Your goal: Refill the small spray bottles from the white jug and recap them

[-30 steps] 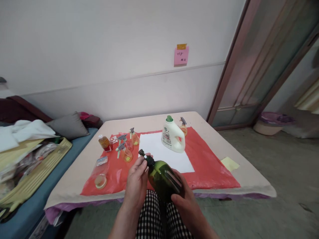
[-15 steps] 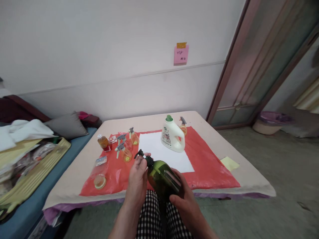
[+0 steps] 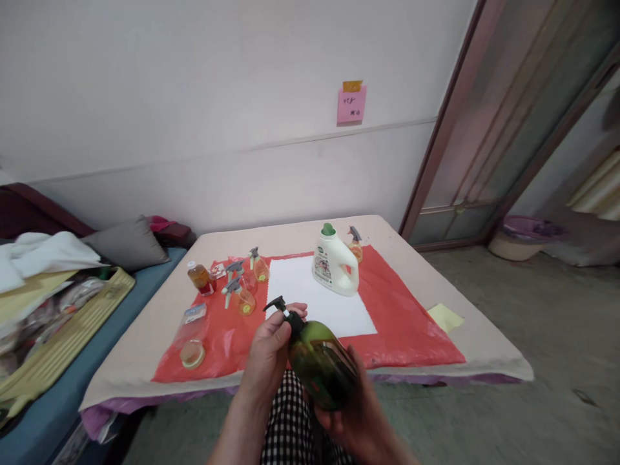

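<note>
A dark green pump bottle [image 3: 322,361] is held tilted between both hands above my lap, its black pump head [image 3: 281,309] pointing up and left. My left hand [image 3: 272,339] is closed around the pump collar at the bottle's neck. Lower down, my right hand [image 3: 346,413] grips the body near the base; the bottle hides some of its fingers. Beyond the bottle, a cream jug [image 3: 334,263] with a green cap stands upright on a white sheet [image 3: 290,284], apart from both hands.
A red sheet [image 3: 407,323] covers much of the table [image 3: 489,342]. Several spray bottles stand on it, one spray bottle [image 3: 245,300] at left. An amber bottle [image 3: 201,278] and a round lidded container [image 3: 192,354] are further left. A yellow paper [image 3: 445,317] lies right.
The bottle has turned and dropped slightly in my hands. My right hand has moved lower, toward the base, while my left hand stays at the neck.
</note>
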Available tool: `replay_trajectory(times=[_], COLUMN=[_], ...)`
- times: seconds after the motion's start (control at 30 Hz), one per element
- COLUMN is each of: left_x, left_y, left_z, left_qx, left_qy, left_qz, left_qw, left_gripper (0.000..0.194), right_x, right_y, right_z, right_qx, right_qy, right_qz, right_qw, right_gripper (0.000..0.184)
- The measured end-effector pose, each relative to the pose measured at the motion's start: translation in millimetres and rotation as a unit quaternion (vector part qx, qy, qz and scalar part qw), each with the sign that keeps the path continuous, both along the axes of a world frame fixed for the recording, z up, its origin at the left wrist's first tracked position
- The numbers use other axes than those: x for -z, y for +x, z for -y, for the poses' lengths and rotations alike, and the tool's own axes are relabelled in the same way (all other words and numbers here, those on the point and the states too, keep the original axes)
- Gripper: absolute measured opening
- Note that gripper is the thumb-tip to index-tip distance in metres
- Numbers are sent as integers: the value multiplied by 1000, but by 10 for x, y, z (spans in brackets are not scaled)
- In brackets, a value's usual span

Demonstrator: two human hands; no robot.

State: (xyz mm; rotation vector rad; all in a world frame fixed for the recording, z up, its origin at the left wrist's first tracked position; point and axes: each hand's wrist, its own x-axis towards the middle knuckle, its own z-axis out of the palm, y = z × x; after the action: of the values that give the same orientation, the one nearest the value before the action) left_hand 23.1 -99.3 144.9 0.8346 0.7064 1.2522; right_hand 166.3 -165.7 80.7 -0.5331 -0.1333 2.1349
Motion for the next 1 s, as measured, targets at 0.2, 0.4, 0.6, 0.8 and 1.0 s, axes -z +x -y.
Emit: replay_trajectory(times=[0.2, 0.4, 0.6, 0.8, 1.0], left_x=[21, 30, 100, 75, 101], left_y=[-34, -24, -17, -16, -23], left_z=[9, 4, -63, -92, -66], left_qx=[43, -3, -79, -72, -41], left_qy=[29, -15, -55, -59, -50], left_qz=[2, 27, 31, 24, 23], left_qw=[999, 1000, 995, 995, 998], left_gripper=[35, 36, 36, 39, 38], right_x=[148, -5, 20, 32, 49], right_y=[-15, -34, 7, 19, 43], right_z=[35, -27, -46, 25, -60], right_qx=[-84, -30, 130, 165, -33], right_qy=[10, 22, 103, 161, 37], right_qz=[-50, 19, 184, 235, 77], right_qw=[995, 999, 969, 944, 996], right_gripper=[78, 71, 89, 80, 79])
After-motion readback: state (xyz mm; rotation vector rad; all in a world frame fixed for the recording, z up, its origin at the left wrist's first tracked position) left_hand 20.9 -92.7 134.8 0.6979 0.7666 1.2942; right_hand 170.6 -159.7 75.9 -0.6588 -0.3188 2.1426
